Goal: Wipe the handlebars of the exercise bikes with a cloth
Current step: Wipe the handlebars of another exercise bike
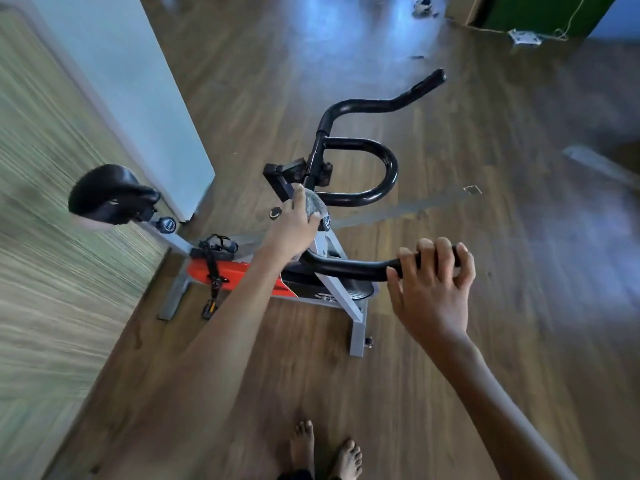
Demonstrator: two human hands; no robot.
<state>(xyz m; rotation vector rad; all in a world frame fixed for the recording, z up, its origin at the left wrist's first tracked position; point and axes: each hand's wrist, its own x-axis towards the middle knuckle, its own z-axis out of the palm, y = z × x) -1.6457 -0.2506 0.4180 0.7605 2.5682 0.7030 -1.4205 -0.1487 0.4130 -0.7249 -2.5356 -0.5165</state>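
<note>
Wood-plank floor [485, 341], exercise bike [341, 299] parked beside pale wall [138, 81], black saddle [104, 194] off to the left. Left hand [292, 230] bunched round grey cloth [314, 205], pressing it onto black handlebars [381, 181] at the centre stem, just beside the inner loop. Right hand [433, 289] wrapped round near bar end [353, 268], fingers curled over the top; bare feet [325, 452] on floor at bottom edge.

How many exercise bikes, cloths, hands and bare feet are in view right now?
Orange and grey steel exercise bike: 1
Grey fabric cloth: 1
Hands: 2, left hand holding the cloth, right hand gripping the black handlebar
Bare feet: 2
Total: 6
</note>
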